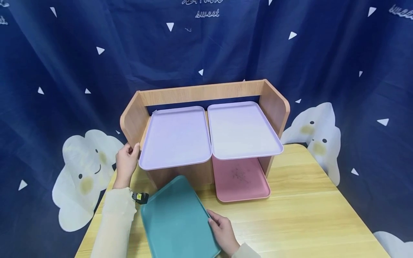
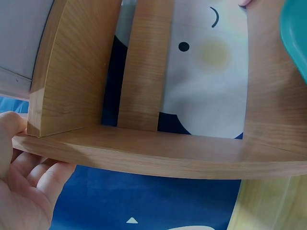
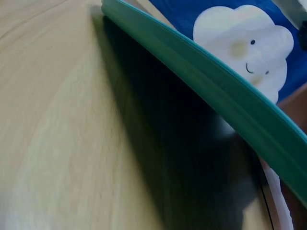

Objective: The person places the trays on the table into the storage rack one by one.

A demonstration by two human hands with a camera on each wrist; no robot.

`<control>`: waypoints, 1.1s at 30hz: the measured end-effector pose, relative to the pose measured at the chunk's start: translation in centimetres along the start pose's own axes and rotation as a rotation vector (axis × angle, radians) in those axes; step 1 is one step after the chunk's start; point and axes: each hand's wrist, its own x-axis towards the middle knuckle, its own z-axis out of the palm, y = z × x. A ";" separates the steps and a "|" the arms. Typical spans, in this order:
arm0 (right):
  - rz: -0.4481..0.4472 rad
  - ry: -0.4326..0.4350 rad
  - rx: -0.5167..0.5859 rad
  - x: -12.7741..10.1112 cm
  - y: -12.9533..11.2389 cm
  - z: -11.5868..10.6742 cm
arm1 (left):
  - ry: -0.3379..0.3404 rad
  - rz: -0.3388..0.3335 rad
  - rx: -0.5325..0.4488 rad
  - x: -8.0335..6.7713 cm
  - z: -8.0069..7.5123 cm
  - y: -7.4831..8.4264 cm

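You can't see the near end of the teal tray [image 1: 175,218]; the bottom edge of the head view cuts it off. Your right hand [image 1: 223,233] covers part of its rim, and its fingertips seem tucked underneath. The purple trays [image 1: 175,138] hide the shelf's [image 1: 200,92] lower left compartment.

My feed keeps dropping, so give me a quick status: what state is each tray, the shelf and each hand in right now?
Teal tray: tilted, near edge lifted off the table, held by the right hand.
Left purple tray: flat on the shelf top, overhanging the front.
Right purple tray: flat on the shelf top, overhanging the front.
Pink tray: in the lower right compartment, sticking out.
Wooden shelf: upright, left side panel gripped by the left hand.
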 end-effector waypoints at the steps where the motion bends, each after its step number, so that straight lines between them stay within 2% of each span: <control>1: 0.000 0.004 0.000 0.0 0.0 -0.3 | 0.000 0.002 -0.001 0.0 0.0 0.0; 8: 0.056 0.050 0.040 -0.2 -0.1 -2.5 | 0.009 0.013 0.004 -0.1 0.1 -0.1; 19: 0.160 0.249 0.107 1.0 -0.9 -4.7 | 0.007 0.010 0.012 -0.1 0.0 0.1; 25: 0.177 0.324 0.130 2.5 -1.3 -4.8 | 0.016 0.020 0.007 0.0 0.0 0.1; 29: 0.149 0.374 0.151 3.6 -1.4 -4.4 | 0.019 0.033 0.008 0.0 0.1 -0.1; 33: 0.157 0.410 0.172 4.8 -1.5 -3.6 | 0.024 0.042 0.012 0.0 0.0 -0.1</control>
